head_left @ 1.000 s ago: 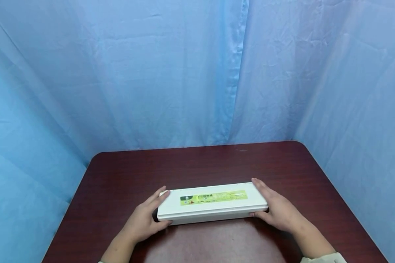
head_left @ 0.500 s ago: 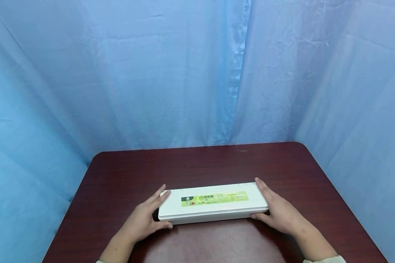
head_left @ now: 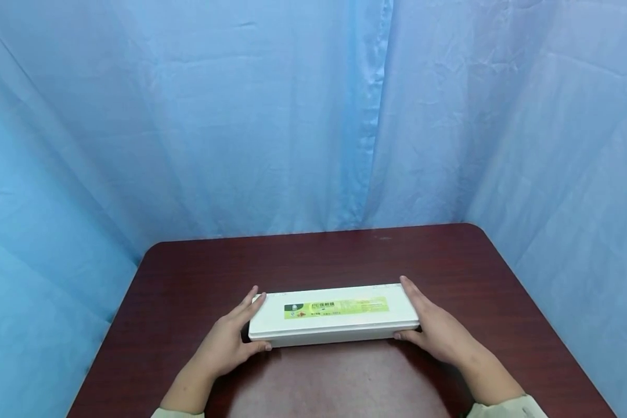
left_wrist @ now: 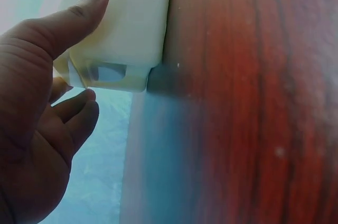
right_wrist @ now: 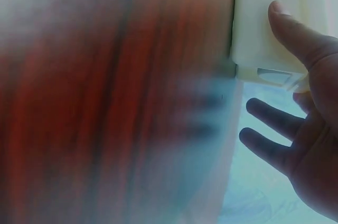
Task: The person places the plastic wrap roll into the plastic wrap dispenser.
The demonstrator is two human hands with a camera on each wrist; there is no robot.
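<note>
A long white cling film box [head_left: 334,331] with a yellow-green label [head_left: 339,307] on its lid lies across the table, lid shut. My left hand [head_left: 229,342] grips its left end, thumb on the near side and fingers over the far edge. At the opposite end, my right hand [head_left: 441,331] holds the box in the same way. The left wrist view shows the left thumb [left_wrist: 79,15] against the box's side, near an end with a small opening [left_wrist: 108,72]. In the right wrist view, two fingers [right_wrist: 266,147] stretch past the box's end without touching it.
The dark red-brown wooden table [head_left: 313,255] has rounded far corners. Pale blue curtains [head_left: 261,116] hang behind it and along both sides. Light reflects off the tabletop in front of the box.
The box and both hands have shifted slightly away from me in the last half second. Both hands keep their grip on its ends, and the lid stays shut.
</note>
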